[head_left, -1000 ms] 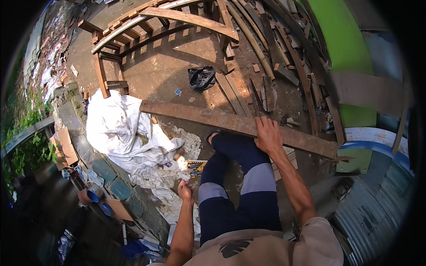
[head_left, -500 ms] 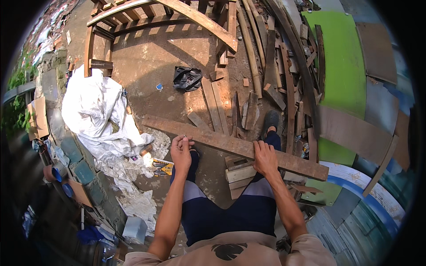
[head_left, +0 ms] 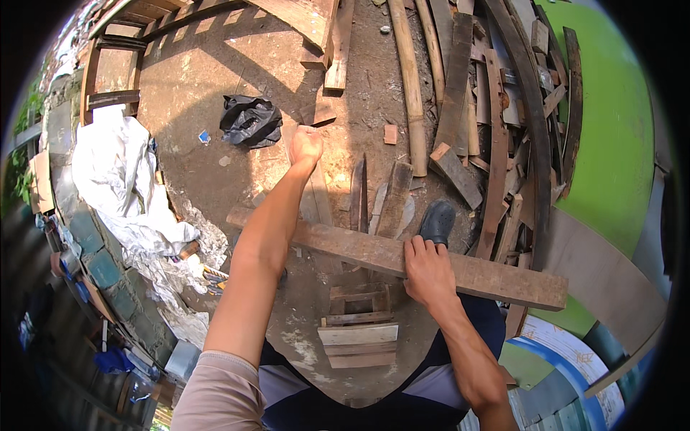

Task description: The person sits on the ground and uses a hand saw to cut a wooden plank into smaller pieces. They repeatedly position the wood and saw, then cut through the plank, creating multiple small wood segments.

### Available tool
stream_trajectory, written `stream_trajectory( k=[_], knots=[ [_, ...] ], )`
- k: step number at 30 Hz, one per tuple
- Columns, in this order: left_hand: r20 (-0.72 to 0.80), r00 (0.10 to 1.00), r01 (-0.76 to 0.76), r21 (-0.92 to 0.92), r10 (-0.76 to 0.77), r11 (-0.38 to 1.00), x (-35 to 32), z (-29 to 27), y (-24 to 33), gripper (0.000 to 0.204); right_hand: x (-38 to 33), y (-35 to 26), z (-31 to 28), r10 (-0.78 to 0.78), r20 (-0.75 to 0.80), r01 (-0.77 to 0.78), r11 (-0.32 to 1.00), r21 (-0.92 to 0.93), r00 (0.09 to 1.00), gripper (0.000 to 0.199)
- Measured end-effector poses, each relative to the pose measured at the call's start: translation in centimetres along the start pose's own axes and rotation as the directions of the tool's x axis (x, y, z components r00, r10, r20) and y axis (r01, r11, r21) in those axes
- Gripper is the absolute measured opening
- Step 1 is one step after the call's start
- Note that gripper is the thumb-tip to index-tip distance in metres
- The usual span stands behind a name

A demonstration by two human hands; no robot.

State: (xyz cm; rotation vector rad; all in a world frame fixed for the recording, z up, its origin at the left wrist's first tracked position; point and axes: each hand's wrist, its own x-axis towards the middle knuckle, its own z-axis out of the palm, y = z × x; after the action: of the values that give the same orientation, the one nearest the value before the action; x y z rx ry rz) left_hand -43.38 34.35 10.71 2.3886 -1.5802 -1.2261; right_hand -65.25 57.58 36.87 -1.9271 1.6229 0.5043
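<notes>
My right fingers (head_left: pixel 422 251) clamped the plank (head_left: pixel 496 276), its length slanting far-left to near-right; my left fingers (head_left: pixel 307 135) curled together.

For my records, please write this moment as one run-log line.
Right hand: gripping long wooden beam | Left hand: extended forward, near black plastic bag, grip unclear | White cloth: crumpled, at left

Under the right hand (head_left: pixel 430 271), a wooden beam (head_left: pixel 503 281), extending to both sides and passing beneath the left forearm (head_left: pixel 251 266). Just beyond the right hand, a clog (head_left: pixel 436 223); farther out, bamboo poles (head_left: pixel 410 93), with scrap timber (head_left: pixel 494 165) to their right. Left of the right hand and nearer the body, a stack of wood pieces (head_left: pixel 358 336). Left of the left hand (head_left: pixel 306 146), a plastic bag (head_left: pixel 250 121); farther left, a cloth sheet (head_left: pixel 118 187).
</notes>
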Motion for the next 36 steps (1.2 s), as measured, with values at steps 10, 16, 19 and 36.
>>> stream_trajectory(
  k=[10, 16, 19, 36],
  knots=[
    [-0.159, 0.982, -0.098, 0.028, 0.101, 0.995, 6.8, -2.4, -3.8, 0.051, 3.7, 1.8, -1.0, -0.132, -0.079, 0.116, 0.976, -0.182, 0.988, 0.038],
    [0.432, 0.842, -0.333, -0.051, 0.322, 0.941, -1.6, -2.5, -5.2, 0.058, 5.0, 1.4, 1.4, -0.189, -0.198, 0.129, 0.951, -0.28, 0.962, 0.036],
    [0.521, 0.7, -0.488, -0.149, 0.488, 0.86, -8.4, -2.9, -7.5, 0.067, 4.8, 0.4, 2.8, -0.243, -0.316, 0.124, 0.928, -0.352, 0.917, 0.036],
    [0.345, 0.594, -0.779, 0.473, 0.726, 0.412, -20.2, -3.6, -16.2, 0.088, 3.6, -3.3, 13.2, -0.31, -0.52, 0.107, 0.918, -0.382, 0.796, 0.055]
  ],
)
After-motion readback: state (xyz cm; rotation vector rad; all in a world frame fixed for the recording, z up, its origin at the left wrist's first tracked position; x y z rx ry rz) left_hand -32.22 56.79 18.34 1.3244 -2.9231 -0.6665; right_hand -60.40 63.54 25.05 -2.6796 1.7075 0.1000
